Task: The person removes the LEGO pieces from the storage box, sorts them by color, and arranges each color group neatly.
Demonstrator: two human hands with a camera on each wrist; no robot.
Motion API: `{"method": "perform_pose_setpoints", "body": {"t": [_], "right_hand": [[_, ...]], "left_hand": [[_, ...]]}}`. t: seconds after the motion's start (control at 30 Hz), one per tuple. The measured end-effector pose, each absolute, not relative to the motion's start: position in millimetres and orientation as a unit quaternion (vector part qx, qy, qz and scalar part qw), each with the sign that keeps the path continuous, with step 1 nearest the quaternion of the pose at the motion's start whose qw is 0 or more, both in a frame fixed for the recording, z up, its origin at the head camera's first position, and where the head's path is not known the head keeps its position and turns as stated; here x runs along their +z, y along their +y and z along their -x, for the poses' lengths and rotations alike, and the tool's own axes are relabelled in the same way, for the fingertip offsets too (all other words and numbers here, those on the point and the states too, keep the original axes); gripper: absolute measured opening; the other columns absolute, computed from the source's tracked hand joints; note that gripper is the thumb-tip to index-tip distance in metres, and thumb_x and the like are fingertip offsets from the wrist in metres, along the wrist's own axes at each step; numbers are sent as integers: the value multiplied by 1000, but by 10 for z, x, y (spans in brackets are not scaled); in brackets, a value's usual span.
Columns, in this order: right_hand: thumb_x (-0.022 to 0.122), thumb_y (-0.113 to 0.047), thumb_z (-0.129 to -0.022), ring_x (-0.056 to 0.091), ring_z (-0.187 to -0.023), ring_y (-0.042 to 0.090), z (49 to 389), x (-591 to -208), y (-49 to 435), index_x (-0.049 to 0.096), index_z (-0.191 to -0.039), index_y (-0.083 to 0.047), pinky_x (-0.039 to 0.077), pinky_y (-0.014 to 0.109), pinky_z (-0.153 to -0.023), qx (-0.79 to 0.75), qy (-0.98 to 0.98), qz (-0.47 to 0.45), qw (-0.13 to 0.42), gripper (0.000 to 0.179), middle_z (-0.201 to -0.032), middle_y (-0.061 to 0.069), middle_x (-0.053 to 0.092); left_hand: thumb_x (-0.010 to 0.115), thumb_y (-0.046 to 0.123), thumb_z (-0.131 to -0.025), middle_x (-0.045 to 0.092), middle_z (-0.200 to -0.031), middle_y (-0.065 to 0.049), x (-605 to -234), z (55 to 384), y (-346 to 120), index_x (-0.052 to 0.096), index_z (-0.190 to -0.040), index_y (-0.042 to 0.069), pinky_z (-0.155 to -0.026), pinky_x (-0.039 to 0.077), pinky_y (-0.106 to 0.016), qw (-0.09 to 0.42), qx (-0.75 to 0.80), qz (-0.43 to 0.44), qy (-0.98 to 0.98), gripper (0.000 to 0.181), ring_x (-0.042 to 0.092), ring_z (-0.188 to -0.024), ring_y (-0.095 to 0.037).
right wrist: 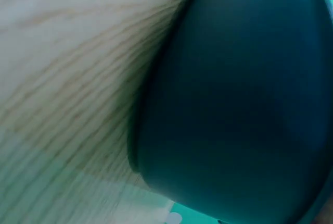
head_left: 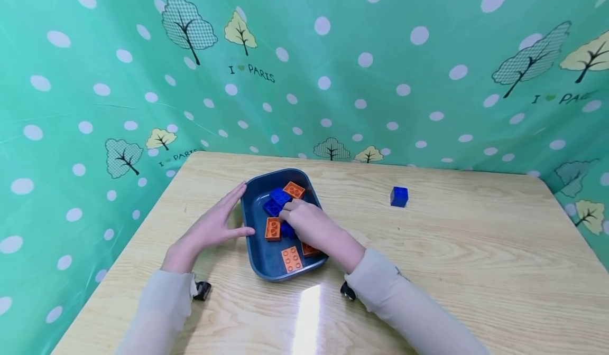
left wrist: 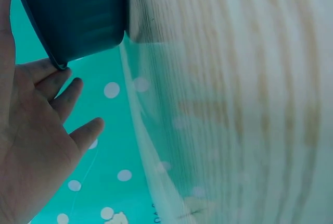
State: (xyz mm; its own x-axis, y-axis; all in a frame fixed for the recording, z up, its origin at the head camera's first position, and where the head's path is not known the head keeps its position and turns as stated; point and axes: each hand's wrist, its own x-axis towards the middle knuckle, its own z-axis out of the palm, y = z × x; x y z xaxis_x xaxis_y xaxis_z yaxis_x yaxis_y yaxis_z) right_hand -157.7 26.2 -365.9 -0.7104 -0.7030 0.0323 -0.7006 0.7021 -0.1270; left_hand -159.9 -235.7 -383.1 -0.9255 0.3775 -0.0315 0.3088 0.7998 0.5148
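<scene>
A dark blue plastic bin (head_left: 259,249) stands on the table with several orange and blue toy building bricks in it. My left hand (head_left: 209,231) rests against its left rim, fingers extended and thumb spread apart; fingertips touch the rim in the left wrist view. Inside the bin, my right hand (head_left: 309,223) reaches down among the bricks with bent fingers. Close by its fingertips lie an orange brick (head_left: 273,229) and a partly covered blue brick (head_left: 287,230). I cannot tell whether the fingers pinch a brick. The bin's outer wall (right wrist: 229,99) fills much of the right wrist view.
A single blue brick (head_left: 399,197) sits on the wooden table (head_left: 476,239) to the right of the bin. Behind and to the left hangs a green dotted cloth (head_left: 295,54) with printed trees. Bright glare lies on the tabletop in front of the bin.
</scene>
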Motion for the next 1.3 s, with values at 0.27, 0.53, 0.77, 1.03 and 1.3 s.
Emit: {"method": "perform_pose_setpoints", "body": {"t": [0.27,0.53,0.77,1.03,1.3], "right_hand": [[75,-23,-90,66,-116,17,1592,-3655,354,71,-123,-16,54,33,-103,-160,918,356,63,35,-126,3,69],[76,-23,-89,70,-99,10,1543,-3633,495,70,-120,-16,58,19,-86,-299,891,329,89,33,-116,0,72],[78,-18,-86,71,-101,12,1519,-3524,658,69,-118,-14,60,24,-87,-387,874,281,87,33,-115,2,73],[79,-13,-84,72,-104,21,1675,-3310,1107,67,-121,-7,60,32,-93,-447,867,214,57,39,-116,10,72],[77,-7,-85,72,-106,31,1797,-3139,1807,64,-122,-1,60,33,-92,-444,884,145,11,40,-118,20,71]], "left_hand": [[78,45,-83,12,-169,-11,-3839,1601,-2354,11,-162,15,-120,26,-62,67,255,-181,947,108,19,-153,-41],[78,46,-84,10,-169,-10,-3827,1602,-2353,10,-162,16,-120,26,-62,73,252,-177,949,108,18,-153,-41],[79,46,-83,10,-169,-11,-3832,1598,-2367,10,-162,14,-120,25,-64,71,255,-177,948,109,17,-153,-42],[78,46,-83,11,-169,-12,-3827,1623,-2345,11,-162,15,-119,25,-64,70,258,-177,947,109,18,-153,-43],[78,50,-82,10,-169,-12,-3843,1627,-2358,9,-162,16,-119,26,-64,74,251,-175,949,111,18,-152,-43]]}}
